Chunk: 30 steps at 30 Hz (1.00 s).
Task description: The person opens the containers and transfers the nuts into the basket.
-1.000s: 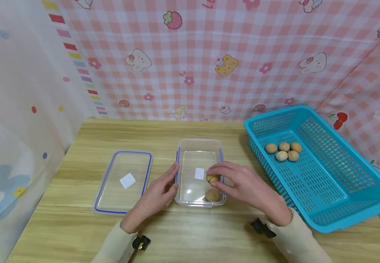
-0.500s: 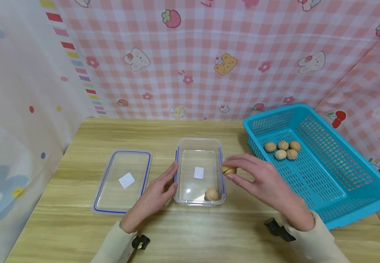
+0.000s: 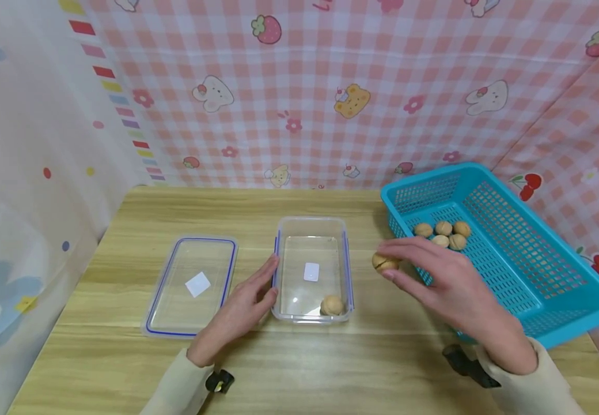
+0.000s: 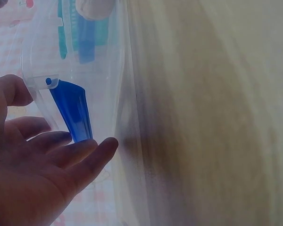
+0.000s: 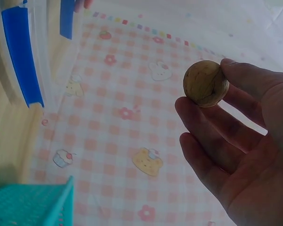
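Observation:
A walnut (image 3: 385, 262) is pinched between the thumb and fingers of my right hand (image 3: 442, 279), held up between the clear box and the blue basket. The right wrist view shows the same walnut (image 5: 205, 84) at the fingertips. My left hand (image 3: 239, 308) lies along the left side of the clear plastic box (image 3: 312, 320), its fingers extended against the wall by a blue clip (image 4: 74, 110). One walnut (image 3: 332, 305) sits inside the box at its near right corner. Several more walnuts (image 3: 443, 229) lie in the far left part of the blue basket (image 3: 507, 253), partly behind my right hand.
A clear lid (image 3: 190, 311) with a blue seal and a white label lies flat on the wooden table (image 3: 299, 369) left of the box. A pink checked cloth (image 3: 299, 86) hangs behind the table's far edge.
My right hand has lifted the walnut out from over the box and carried it right, towards the basket. My left hand stays at the box's side.

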{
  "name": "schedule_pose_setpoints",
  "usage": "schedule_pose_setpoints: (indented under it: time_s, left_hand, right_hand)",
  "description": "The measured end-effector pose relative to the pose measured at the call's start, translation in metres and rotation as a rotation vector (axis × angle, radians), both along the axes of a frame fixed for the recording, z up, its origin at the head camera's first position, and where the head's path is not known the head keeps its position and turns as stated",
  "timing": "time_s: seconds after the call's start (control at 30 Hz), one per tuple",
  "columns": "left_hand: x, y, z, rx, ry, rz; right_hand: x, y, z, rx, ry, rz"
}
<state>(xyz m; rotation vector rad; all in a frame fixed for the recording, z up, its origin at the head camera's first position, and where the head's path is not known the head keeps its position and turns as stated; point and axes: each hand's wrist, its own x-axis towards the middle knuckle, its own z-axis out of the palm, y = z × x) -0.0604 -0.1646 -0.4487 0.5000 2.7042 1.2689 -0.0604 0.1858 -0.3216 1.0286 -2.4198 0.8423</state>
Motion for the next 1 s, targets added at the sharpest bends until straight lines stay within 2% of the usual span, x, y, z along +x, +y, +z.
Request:
schedule_pose_setpoints:
  time_s: [0.37, 0.57, 0.83, 1.0]
  left_hand:
    - [0.0, 0.001, 0.0, 0.001, -0.003, 0.005]
    - [0.0, 0.001, 0.001, 0.001, -0.009, 0.007]
    - [0.0, 0.002, 0.001, -0.006, -0.014, 0.011]
    - [0.0, 0.002, 0.001, -0.006, -0.009, 0.012]
  right_hand:
    - [0.001, 0.027, 0.018, -0.005, 0.05, -0.044]
    - [-0.007, 0.044, 0.024, 0.031, 0.011, -0.081]
    - [-0.023, 0.065, 0.021, 0.031, 0.057, -0.105]
    - [-0.03, 0.077, 0.019, 0.053, 0.025, -0.153]
